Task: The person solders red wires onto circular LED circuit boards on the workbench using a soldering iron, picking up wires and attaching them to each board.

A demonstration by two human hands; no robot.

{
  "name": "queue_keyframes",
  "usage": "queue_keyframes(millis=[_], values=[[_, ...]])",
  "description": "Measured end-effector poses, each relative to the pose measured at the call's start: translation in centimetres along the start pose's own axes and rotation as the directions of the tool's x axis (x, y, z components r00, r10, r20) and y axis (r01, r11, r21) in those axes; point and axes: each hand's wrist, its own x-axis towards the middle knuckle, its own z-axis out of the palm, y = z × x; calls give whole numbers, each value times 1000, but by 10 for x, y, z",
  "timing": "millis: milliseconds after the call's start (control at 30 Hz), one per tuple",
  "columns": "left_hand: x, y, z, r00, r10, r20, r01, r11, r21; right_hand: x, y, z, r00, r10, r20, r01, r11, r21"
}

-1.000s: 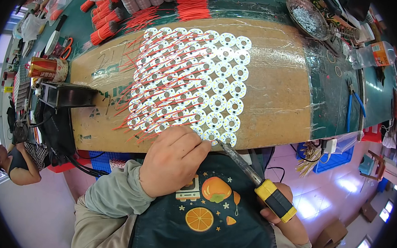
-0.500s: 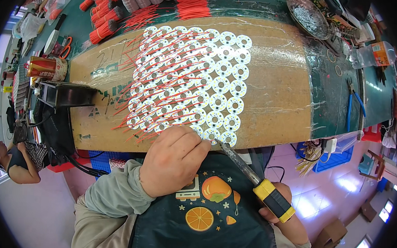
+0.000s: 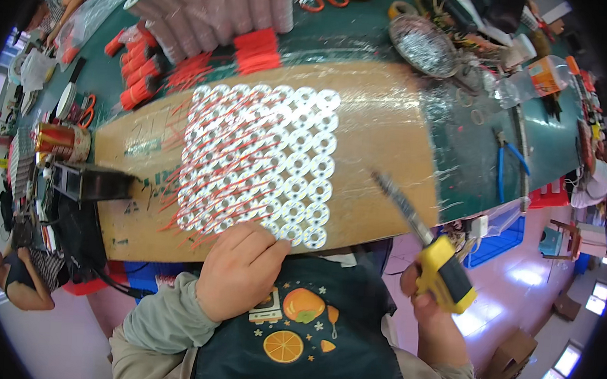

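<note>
The right hand (image 3: pixel 429 310) gripped a stiff-looking soldering iron (image 3: pixel 418 228), best held by its handle (image 3: pixel 449 273). The left hand (image 3: pixel 239 272) was curled, contents hidden.

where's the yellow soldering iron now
In the head view, the yellow soldering iron is held in the right hand, to the right of the grid of white discs.

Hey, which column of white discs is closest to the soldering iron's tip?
The rightmost column: it is on the side toward the iron in the right hand; every other column lies farther left.
</note>
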Motion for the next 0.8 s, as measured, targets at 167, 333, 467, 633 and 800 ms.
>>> queue_keyframes(millis=[167, 333, 467, 633, 800], values=[[7, -2, -28, 988, -24, 152, 39, 995, -95, 96, -34, -15, 970, -59, -237, 64, 998, 15], [47, -31, -63, 994, 103, 46, -110, 978, 176, 188, -48, -35, 933, -151, -325, 124, 987, -105], [106, -83, -70, 999, -7, 47, -11, 928, 373, 200, -36, -21, 938, -19, -347, 40, 998, 53], [155, -142, -56, 997, -61, -44, 75, 857, 510, 170, -25, 11, 955, 102, -278, 21, 913, 407], [185, -157, -34, 994, -111, 13, 79, 781, 619, 157, -10, 9, 976, 50, -212, 39, 918, 395]])
